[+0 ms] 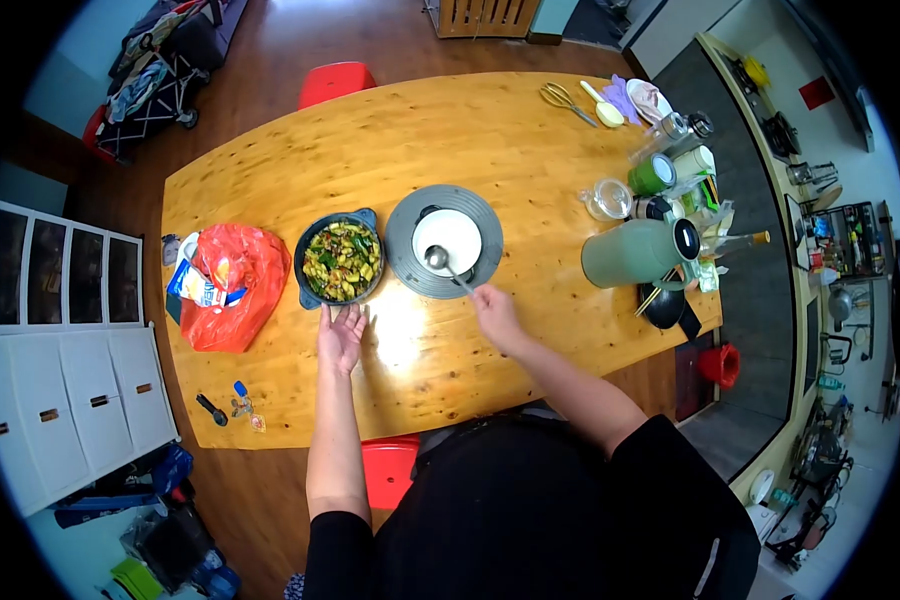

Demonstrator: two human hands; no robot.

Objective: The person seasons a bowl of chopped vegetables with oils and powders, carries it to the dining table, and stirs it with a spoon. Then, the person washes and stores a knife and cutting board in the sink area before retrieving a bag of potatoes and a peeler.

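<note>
My right hand (497, 320) is closed around the handle of a metal spoon (457, 277). Its round head rests over a white-interior bowl (457, 232), and whether it touches the inside I cannot tell. That bowl stands on a round grey ridged mat (401, 246), with bits of something dark showing at its edge. To the left is a dark pot with side lugs (304, 294), filled with chopped green vegetables (344, 262). Just below the pot, my left hand (342, 341) lies palm up with fingers spread, fingertips close to its rim.
A red plastic bag (228, 330) lies at the left, keys (241, 402) near the front edge. On the right stand a large green jug (625, 254), a green-labelled jar (653, 175) and a clear container (608, 200). Scissors (565, 100) lie at the far right. A red stool (388, 470) is below.
</note>
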